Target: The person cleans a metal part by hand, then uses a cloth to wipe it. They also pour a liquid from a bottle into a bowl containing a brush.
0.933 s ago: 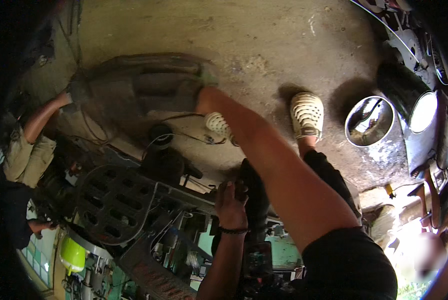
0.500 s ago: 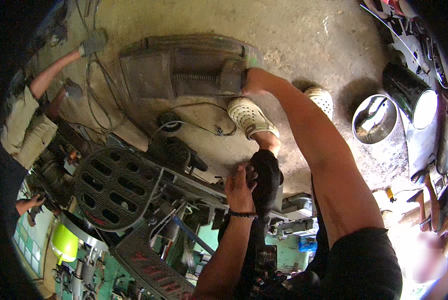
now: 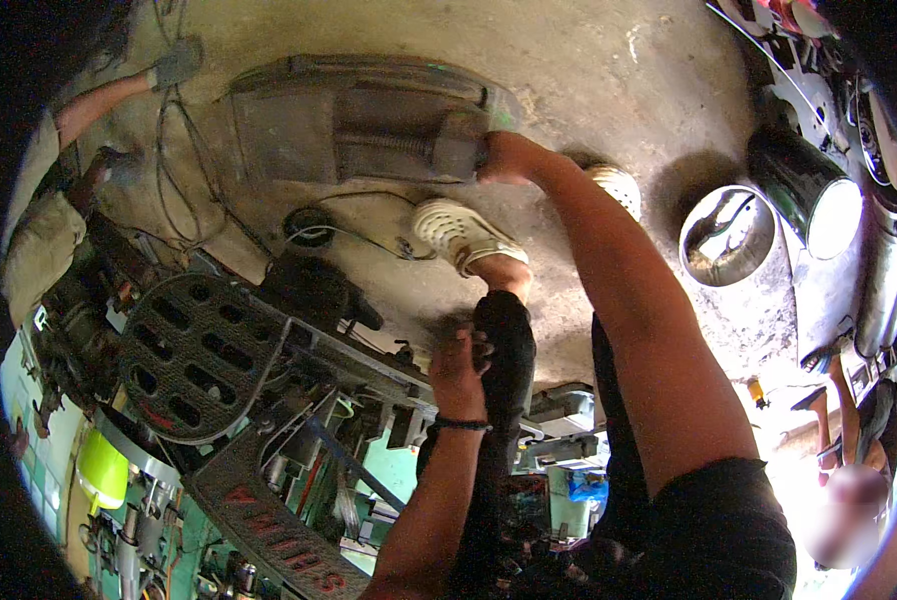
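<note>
A large brown metal machine vise [image 3: 359, 125] with a coarse screw lies on the floor, slightly blurred. My right hand [image 3: 509, 158], at the end of an outstretched arm, is closed on the vise's right end; its fingertips are hidden. Beside my dark trouser leg, my left hand [image 3: 459, 362] hangs with fingers loosely bent and apart, holding nothing that I can see. A dark band circles that wrist. One of my pale clogs [image 3: 461, 234] stands just in front of the vise.
To the left is a slotted dark metal step [image 3: 194, 358], with a cable [image 3: 184, 180] beyond it. A co-worker's gloved hand [image 3: 179, 65] is at the far left. A metal bucket [image 3: 729, 237] and dark cylinder [image 3: 809, 190] stand right, near piled metal parts.
The whole view has shifted, so most things appear farther left. My right hand stays at the vise's end, and my left hand remains beside my leg.
</note>
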`<state>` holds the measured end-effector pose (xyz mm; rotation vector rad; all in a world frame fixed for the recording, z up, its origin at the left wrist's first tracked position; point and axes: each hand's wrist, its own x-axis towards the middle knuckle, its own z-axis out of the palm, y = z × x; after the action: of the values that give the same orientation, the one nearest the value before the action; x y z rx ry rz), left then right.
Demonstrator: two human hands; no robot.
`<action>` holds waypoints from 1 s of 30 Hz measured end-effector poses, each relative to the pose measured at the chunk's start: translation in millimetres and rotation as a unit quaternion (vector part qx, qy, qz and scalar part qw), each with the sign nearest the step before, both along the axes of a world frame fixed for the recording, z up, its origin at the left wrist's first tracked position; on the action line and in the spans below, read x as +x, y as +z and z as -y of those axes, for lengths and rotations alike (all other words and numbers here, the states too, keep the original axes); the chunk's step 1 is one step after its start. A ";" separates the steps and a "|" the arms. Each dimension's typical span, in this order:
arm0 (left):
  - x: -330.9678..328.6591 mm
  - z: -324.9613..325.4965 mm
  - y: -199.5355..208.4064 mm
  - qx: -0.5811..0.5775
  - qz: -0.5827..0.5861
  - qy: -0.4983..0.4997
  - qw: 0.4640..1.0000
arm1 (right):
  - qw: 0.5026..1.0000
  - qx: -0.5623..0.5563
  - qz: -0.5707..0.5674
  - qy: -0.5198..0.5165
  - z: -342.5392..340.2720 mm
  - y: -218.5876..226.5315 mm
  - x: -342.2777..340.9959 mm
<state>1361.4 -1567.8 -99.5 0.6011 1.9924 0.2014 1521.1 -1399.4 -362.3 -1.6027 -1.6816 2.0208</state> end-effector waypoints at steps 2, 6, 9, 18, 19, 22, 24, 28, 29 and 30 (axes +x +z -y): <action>2.0 4.7 9.6 0.019 0.012 0.085 0.996 | 1.000 -0.022 -0.013 0.006 2.7 -5.3 -1.3; 19.1 17.9 38.5 0.087 0.064 0.234 0.966 | 0.998 -0.053 -0.002 -0.018 5.6 4.2 -1.8; 45.4 41.9 24.5 0.066 0.046 0.121 0.989 | 0.999 -0.006 0.037 -0.027 8.0 12.8 0.1; 37.2 69.5 -21.4 -0.032 0.139 0.355 0.924 | 0.995 0.005 0.084 -0.051 16.4 -66.0 -22.1; 35.9 65.9 -17.1 -0.050 0.128 0.376 0.916 | 0.935 0.348 -0.007 0.067 11.3 -71.6 -30.1; 43.3 64.6 -3.9 -0.041 0.126 0.390 0.911 | 0.984 0.107 0.112 0.091 5.7 -69.2 -20.3; 54.6 73.6 2.1 -0.033 0.145 0.375 0.915 | 0.995 0.047 0.066 0.059 4.9 -54.3 -13.5; 75.9 104.7 14.5 0.015 0.186 0.291 0.938 | 0.998 0.009 0.054 0.006 19.1 -16.0 -4.1; 78.2 111.1 17.3 0.021 0.204 0.312 0.928 | 0.999 0.029 0.035 -0.004 24.9 -8.2 -3.1; 78.8 115.3 20.5 0.035 0.227 0.325 0.917 | 0.998 0.058 0.016 -0.018 28.3 -0.8 -2.4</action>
<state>1440.2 -1683.1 -79.0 -0.0961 1.6617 0.7490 1518.7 -1427.7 -363.1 -1.6222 -1.7326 1.8554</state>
